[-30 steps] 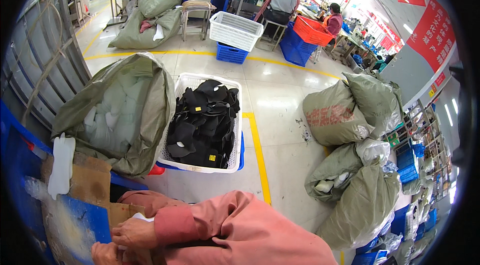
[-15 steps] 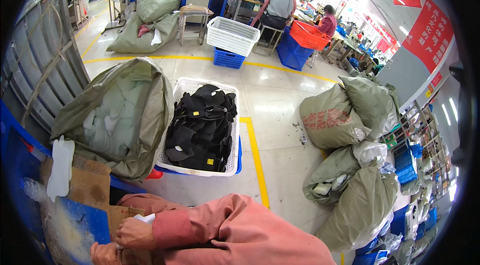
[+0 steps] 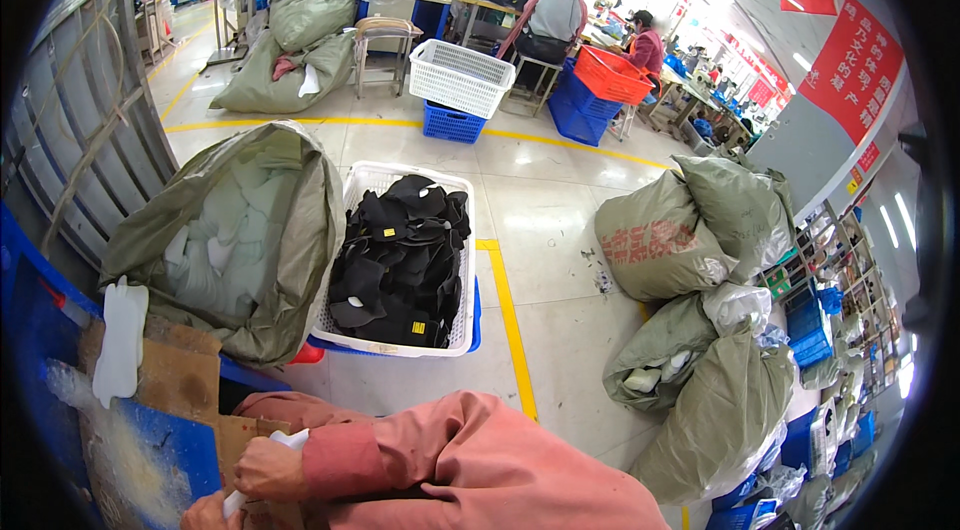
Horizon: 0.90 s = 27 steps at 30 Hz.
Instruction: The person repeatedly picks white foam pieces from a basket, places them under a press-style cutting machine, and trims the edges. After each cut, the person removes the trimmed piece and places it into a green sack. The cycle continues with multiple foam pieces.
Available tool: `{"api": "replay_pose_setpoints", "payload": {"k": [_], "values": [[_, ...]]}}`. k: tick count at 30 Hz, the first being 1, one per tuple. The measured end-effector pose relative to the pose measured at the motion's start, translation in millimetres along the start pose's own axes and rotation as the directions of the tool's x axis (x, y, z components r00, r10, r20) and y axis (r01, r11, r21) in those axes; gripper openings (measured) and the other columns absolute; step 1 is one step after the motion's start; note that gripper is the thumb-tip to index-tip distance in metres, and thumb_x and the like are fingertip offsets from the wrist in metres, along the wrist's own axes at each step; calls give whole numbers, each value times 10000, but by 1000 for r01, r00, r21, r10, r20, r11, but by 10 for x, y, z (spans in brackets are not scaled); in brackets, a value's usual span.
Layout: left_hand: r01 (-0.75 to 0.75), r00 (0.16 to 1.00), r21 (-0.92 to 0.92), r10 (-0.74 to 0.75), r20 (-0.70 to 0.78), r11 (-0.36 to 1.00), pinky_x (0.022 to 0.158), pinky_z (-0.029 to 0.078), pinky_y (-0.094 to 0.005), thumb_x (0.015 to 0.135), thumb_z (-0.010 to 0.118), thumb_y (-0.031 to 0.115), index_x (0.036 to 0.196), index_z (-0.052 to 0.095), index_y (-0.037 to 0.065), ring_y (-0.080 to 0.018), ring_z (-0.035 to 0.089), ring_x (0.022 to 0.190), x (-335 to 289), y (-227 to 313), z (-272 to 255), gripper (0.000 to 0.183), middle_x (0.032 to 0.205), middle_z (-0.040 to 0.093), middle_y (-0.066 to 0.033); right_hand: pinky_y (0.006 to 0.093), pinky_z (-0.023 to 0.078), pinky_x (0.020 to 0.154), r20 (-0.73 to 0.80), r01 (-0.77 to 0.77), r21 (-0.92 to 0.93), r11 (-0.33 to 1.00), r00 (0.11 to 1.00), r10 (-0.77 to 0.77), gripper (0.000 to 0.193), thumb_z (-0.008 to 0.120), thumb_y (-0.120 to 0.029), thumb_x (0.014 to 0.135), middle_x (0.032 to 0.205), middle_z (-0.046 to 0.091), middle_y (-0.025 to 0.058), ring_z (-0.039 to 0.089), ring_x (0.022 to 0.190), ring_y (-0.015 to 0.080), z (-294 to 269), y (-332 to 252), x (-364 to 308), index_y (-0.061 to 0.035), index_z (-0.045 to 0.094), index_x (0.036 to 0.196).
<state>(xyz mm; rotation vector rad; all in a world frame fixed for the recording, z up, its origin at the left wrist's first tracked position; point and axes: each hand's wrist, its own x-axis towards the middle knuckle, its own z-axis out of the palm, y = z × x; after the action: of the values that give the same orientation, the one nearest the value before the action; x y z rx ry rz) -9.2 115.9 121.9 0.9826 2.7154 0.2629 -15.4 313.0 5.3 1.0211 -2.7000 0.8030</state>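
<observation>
My right hand (image 3: 270, 470), in a salmon-pink sleeve, is closed at the lower left. A white piece (image 3: 292, 438) pokes out past its cuff side. My left hand (image 3: 212, 512) is closed just below it, partly cut off by the picture's lower edge. Between the two hands a white strip (image 3: 235, 503) shows, which seems part of the same piece; its full shape is hidden. Nearby, a white insole-shaped piece (image 3: 120, 342) rests on the cardboard (image 3: 180, 376) that covers part of a worn blue bench (image 3: 175, 442).
Beyond the bench stands an open olive sack (image 3: 310, 260) of pale pieces. Beside it a white basket (image 3: 468, 260) holds black cut pieces. Several full sacks (image 3: 660, 230) stand at right. Farther back are a white crate (image 3: 462, 78), an orange crate (image 3: 612, 76) and two seated people.
Both hands have shifted slightly, and more of the white strip between them shows now. The whole view has tilted a little. The basket and sacks stay as they were.
</observation>
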Motion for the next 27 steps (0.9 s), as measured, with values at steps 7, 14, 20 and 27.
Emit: {"api": "replay_pose_setpoints", "payload": {"k": [7, 14, 20, 27], "values": [[143, 988, 64, -147, 54, 988, 742, 554, -516, 987, 609, 223, 1069, 766, 58, -429, 681, 813, -20, -33, 77, 242, 895, 720, -208, 452, 553, 626, -43, -8, 125, 992, 999, 14, 150, 713, -193, 762, 769, 712, 116, 720, 726, 338, -78, 26, -49, -51, 701, 811], [53, 998, 7, -53, -34, 999, 719, 548, -530, 1042, 595, 308, 1101, 762, 56, -448, 683, 826, 73, 4, 163, 308, 923, 728, -216, 462, 567, 608, 60, -48, 103, 994, 997, 42, 179, 732, -189, 773, 759, 730, 194, 744, 722, 352, 48, 10, 13, -39, 756, 867], [172, 983, -147, -179, -36, 974, 758, 536, -548, 1058, 576, 325, 1125, 757, 50, -500, 662, 884, 55, 159, -6, 336, 934, 722, -250, 457, 572, 576, 22, -23, 40, 999, 1000, 22, 133, 728, -171, 754, 751, 729, 184, 742, 694, 351, 120, 26, 12, -64, 769, 820], [129, 990, -197, -116, 76, 972, 684, 493, -564, 1067, 558, 335, 994, 733, 39, -508, 627, 820, 40, 144, -217, 352, 872, 672, -277, 457, 575, 596, 63, -38, 35, 999, 997, 36, 136, 744, -189, 745, 749, 730, 178, 741, 705, 356, 80, 26, 9, -88, 793, 821]]}}
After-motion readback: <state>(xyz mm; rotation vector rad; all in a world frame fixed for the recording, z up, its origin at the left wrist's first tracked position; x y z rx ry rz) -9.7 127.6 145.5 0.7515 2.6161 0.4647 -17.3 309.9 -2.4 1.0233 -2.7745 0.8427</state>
